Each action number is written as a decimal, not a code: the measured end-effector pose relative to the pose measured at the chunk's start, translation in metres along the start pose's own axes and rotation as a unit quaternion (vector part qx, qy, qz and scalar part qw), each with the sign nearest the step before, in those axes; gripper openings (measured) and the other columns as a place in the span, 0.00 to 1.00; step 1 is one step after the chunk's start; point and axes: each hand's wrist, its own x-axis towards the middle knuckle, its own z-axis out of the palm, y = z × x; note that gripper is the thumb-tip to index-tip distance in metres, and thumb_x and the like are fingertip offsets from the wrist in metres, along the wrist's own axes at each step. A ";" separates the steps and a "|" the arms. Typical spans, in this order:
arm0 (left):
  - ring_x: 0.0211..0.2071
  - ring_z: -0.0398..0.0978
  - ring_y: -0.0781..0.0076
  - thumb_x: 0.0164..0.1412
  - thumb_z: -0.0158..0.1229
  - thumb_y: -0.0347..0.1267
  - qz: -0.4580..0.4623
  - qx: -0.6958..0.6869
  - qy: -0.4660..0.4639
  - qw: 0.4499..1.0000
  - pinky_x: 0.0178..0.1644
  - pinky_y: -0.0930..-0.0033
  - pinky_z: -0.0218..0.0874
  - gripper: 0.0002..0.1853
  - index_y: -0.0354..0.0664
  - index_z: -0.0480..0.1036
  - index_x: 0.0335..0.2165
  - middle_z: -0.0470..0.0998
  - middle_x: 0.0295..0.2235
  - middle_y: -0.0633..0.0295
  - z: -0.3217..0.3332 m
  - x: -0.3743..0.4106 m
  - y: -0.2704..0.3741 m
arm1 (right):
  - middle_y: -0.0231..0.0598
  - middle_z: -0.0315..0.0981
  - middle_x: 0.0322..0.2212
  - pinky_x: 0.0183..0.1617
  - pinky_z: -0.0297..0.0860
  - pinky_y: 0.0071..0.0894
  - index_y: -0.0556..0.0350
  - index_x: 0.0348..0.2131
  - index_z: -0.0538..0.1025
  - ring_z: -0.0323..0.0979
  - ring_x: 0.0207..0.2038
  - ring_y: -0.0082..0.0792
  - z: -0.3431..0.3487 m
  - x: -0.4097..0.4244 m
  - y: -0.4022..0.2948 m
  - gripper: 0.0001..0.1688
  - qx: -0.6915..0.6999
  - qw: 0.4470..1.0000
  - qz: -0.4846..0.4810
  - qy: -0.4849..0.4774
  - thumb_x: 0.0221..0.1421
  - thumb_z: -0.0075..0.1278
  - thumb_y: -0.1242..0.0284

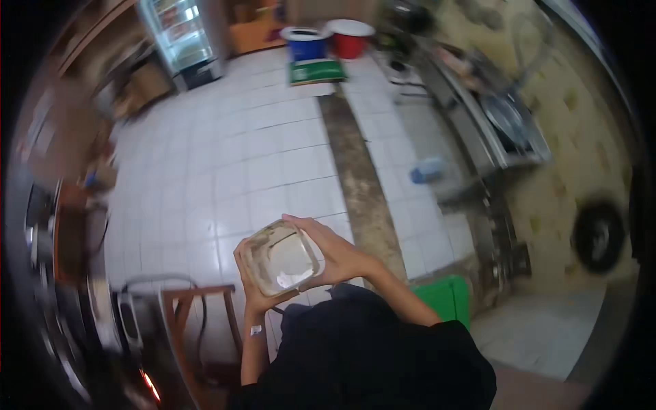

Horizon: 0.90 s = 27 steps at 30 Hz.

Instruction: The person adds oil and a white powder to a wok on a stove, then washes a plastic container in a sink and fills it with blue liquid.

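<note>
A squarish, clear plastic container [258, 264] is held up in front of my body, its open top facing me. Its inner walls look smeared, and the bottom appears pale; whether that is residue, contents or the floor seen through it, I cannot tell. My left hand [252, 287] grips the near left side from below, with a small light patch on that wrist. Around the right side wraps my right hand [333, 256], its fingers reaching to the far rim. Both hands are over the white tiled floor.
A wooden stool or frame [197, 292] stands close at left, with a cable beside it. A green plastic bin [446, 297] is near my right elbow. Along the right runs a metal counter [474, 128]. Farther off are a blue bucket [307, 48], a red bucket [351, 43] and a lit display fridge [179, 36].
</note>
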 end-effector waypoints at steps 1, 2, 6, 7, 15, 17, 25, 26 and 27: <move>0.48 0.63 0.62 0.20 0.77 0.42 -0.054 -0.078 -0.014 0.995 0.52 0.63 0.58 0.61 0.36 0.50 0.51 0.61 0.45 0.57 0.030 0.020 -0.018 | 0.48 0.53 0.52 0.57 0.53 0.41 0.55 0.58 0.48 0.54 0.55 0.47 -0.030 -0.012 0.012 0.65 -0.008 0.999 0.011 0.029 0.26 0.68 0.61; 0.48 0.64 0.63 0.21 0.76 0.44 -0.108 -0.152 -0.045 0.981 0.52 0.63 0.58 0.60 0.37 0.49 0.52 0.62 0.46 0.58 0.050 0.013 -0.024 | 0.48 0.55 0.51 0.57 0.54 0.40 0.56 0.58 0.50 0.55 0.54 0.46 -0.032 -0.038 0.018 0.64 0.007 0.996 0.057 0.072 0.25 0.68 0.59; 0.50 0.63 0.64 0.23 0.76 0.43 -0.189 -0.236 -0.162 0.939 0.53 0.62 0.57 0.58 0.40 0.51 0.52 0.63 0.47 0.58 0.156 0.114 -0.026 | 0.48 0.58 0.49 0.55 0.58 0.38 0.58 0.56 0.54 0.59 0.53 0.43 -0.113 -0.074 0.065 0.61 -0.019 0.955 0.140 0.262 0.26 0.69 0.57; 0.50 0.63 0.64 0.23 0.76 0.43 -0.185 -0.239 -0.178 0.936 0.53 0.62 0.57 0.58 0.40 0.51 0.52 0.63 0.47 0.58 0.175 0.135 -0.033 | 0.48 0.58 0.49 0.55 0.58 0.38 0.58 0.56 0.54 0.59 0.53 0.43 -0.128 -0.079 0.078 0.61 -0.027 0.950 0.141 0.276 0.26 0.69 0.57; 0.53 0.60 0.63 0.27 0.75 0.37 -0.277 -0.227 -0.376 0.855 0.55 0.62 0.55 0.62 0.40 0.45 0.57 0.60 0.51 0.56 0.310 0.278 -0.131 | 0.45 0.60 0.49 0.55 0.56 0.37 0.58 0.56 0.53 0.59 0.52 0.36 -0.245 -0.078 0.213 0.58 0.157 0.847 0.145 0.486 0.31 0.68 0.60; 0.54 0.59 0.63 0.27 0.75 0.36 -0.289 -0.244 -0.391 0.839 0.55 0.62 0.54 0.61 0.40 0.45 0.57 0.59 0.52 0.55 0.357 0.320 -0.144 | 0.45 0.60 0.49 0.56 0.55 0.37 0.57 0.56 0.52 0.59 0.52 0.37 -0.293 -0.075 0.241 0.58 0.073 0.856 0.179 0.479 0.31 0.67 0.60; 0.53 0.59 0.61 0.23 0.75 0.40 -0.041 -0.128 -0.553 0.822 0.56 0.61 0.50 0.56 0.42 0.53 0.53 0.60 0.51 0.56 0.514 0.522 -0.164 | 0.42 0.51 0.56 0.60 0.48 0.37 0.51 0.59 0.52 0.50 0.58 0.36 -0.487 -0.078 0.301 0.50 0.325 0.804 0.205 0.453 0.48 0.36 0.36; 0.53 0.58 0.60 0.23 0.75 0.40 0.006 -0.112 -0.608 0.786 0.57 0.61 0.49 0.56 0.41 0.54 0.53 0.60 0.51 0.55 0.536 0.540 -0.165 | 0.41 0.53 0.55 0.59 0.51 0.37 0.50 0.57 0.56 0.53 0.56 0.35 -0.504 -0.082 0.303 0.45 0.311 0.802 0.206 0.467 0.50 0.41 0.41; 0.54 0.56 0.58 0.23 0.75 0.40 0.059 -0.094 -0.657 0.746 0.57 0.61 0.48 0.56 0.41 0.54 0.53 0.59 0.51 0.54 0.558 0.560 -0.164 | 0.41 0.53 0.55 0.59 0.51 0.37 0.50 0.57 0.56 0.53 0.56 0.35 -0.520 -0.088 0.309 0.45 0.311 0.798 0.200 0.476 0.50 0.41 0.41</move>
